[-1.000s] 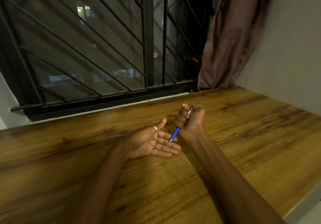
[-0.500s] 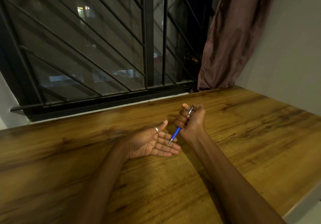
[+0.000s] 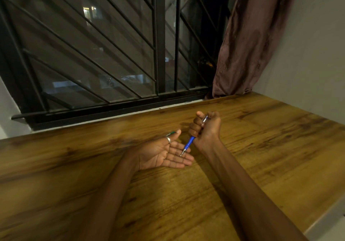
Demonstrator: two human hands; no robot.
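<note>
One blue pen (image 3: 190, 141) and two hands are counted over the bench (image 3: 270, 147). The far edge is met by the barred window (image 3: 112, 53) just beyond the hands; broad wood is left on both sides. The pen is gripped in the fisted right hand (image 3: 206, 128), its tip pointed down at the fingers (image 3: 183, 161) of the left hand (image 3: 162, 154), which is held flat, palm up.

Bare forearms, no sleeves; silver ring (image 3: 168, 139) on left hand (image 3: 164, 154) thumb.
</note>
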